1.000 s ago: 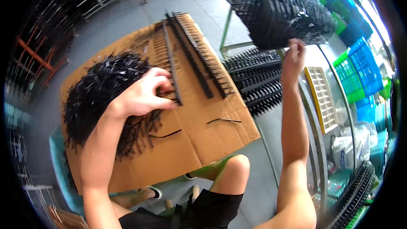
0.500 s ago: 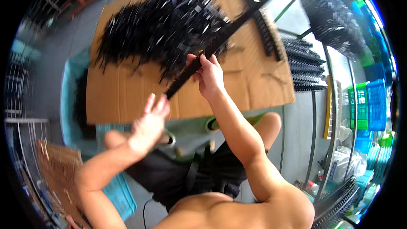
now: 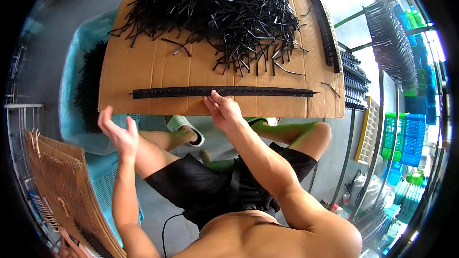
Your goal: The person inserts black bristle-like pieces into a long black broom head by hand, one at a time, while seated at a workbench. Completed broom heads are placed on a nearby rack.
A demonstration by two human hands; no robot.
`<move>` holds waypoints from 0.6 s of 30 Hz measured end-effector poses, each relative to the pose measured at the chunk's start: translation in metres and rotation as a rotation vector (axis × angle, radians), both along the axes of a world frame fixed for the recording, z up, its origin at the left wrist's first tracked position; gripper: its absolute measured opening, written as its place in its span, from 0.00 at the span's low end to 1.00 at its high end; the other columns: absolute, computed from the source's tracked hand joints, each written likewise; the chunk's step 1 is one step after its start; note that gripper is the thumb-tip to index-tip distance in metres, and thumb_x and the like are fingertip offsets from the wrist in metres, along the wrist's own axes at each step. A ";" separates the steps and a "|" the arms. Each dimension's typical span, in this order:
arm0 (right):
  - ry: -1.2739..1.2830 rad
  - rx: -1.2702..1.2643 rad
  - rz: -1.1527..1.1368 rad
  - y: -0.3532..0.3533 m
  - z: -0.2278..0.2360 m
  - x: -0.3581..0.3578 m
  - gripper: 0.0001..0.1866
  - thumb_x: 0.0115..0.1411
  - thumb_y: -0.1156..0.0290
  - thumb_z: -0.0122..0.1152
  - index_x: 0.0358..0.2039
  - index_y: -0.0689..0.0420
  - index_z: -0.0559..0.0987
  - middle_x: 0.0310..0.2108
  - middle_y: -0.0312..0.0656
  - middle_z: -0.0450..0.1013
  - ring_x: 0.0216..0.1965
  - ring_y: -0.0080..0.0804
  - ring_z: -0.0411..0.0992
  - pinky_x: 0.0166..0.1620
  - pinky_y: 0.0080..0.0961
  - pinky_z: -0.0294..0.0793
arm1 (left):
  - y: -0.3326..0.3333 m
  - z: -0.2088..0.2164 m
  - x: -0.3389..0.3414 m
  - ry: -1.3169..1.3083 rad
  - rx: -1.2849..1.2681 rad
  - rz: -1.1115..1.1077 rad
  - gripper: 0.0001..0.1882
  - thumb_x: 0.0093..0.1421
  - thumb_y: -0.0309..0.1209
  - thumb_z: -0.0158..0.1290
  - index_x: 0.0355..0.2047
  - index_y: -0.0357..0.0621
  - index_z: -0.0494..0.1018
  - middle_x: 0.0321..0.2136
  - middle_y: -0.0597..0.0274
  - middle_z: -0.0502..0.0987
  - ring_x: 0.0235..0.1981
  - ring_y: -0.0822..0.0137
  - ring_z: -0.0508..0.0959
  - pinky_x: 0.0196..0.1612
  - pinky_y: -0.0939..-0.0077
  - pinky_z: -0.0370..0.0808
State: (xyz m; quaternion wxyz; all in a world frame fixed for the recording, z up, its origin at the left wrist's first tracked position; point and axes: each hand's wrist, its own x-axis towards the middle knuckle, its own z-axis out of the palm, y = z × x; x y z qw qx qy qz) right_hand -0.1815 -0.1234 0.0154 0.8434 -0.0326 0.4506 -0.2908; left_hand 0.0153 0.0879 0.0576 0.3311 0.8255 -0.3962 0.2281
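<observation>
The right hand (image 3: 223, 109) pinches a long, straight black bar (image 3: 191, 91), the left hand (image 3: 119, 132) spread empty; thin black strips (image 3: 215, 9) heap beyond both.

The bare right arm (image 3: 279, 177) reached diagonally forward and inward, bringing the right hand (image 3: 224, 110) in front of the body, its thumb laid out along the top and its fingers curled under in a pinch. The left forearm (image 3: 125, 198) pointed almost straight ahead, and the left hand (image 3: 119, 133) hovered out to the left, a little nearer the torso, thumb raised well apart from the loosely extended fingers
</observation>
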 end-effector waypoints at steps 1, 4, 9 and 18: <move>0.027 0.008 0.005 0.001 0.001 -0.002 0.04 0.64 0.79 0.57 0.36 0.61 0.70 0.33 0.39 0.72 0.33 0.32 0.74 0.49 0.31 0.81 | 0.004 -0.021 0.019 0.338 -0.043 -0.026 0.33 0.51 0.23 0.59 0.58 0.40 0.62 0.59 0.51 0.63 0.58 0.54 0.66 0.60 0.58 0.63; -0.023 -0.016 0.198 -0.007 0.003 -0.009 0.04 0.68 0.75 0.53 0.35 0.61 0.72 0.33 0.41 0.73 0.34 0.34 0.75 0.49 0.28 0.80 | -0.018 -0.036 0.039 1.265 -0.222 -0.261 0.24 0.60 0.23 0.55 0.58 0.39 0.67 0.58 0.59 0.68 0.52 0.68 0.71 0.57 0.74 0.67; 0.220 -0.580 1.202 -0.049 0.114 -0.050 0.17 0.66 0.61 0.57 0.39 0.65 0.78 0.32 0.45 0.79 0.31 0.32 0.78 0.34 0.24 0.77 | -0.027 -0.067 0.058 1.078 -0.100 -0.153 0.10 0.61 0.25 0.56 0.44 0.36 0.76 0.41 0.63 0.79 0.39 0.73 0.76 0.48 0.81 0.72; 1.426 -1.471 1.124 -0.165 0.039 -0.008 0.37 0.42 0.54 0.78 0.41 0.69 0.70 0.39 0.62 0.76 0.45 0.57 0.76 0.48 0.41 0.75 | -0.071 -0.069 0.042 0.755 0.023 0.015 0.09 0.60 0.29 0.57 0.38 0.36 0.77 0.29 0.54 0.82 0.31 0.63 0.81 0.37 0.70 0.76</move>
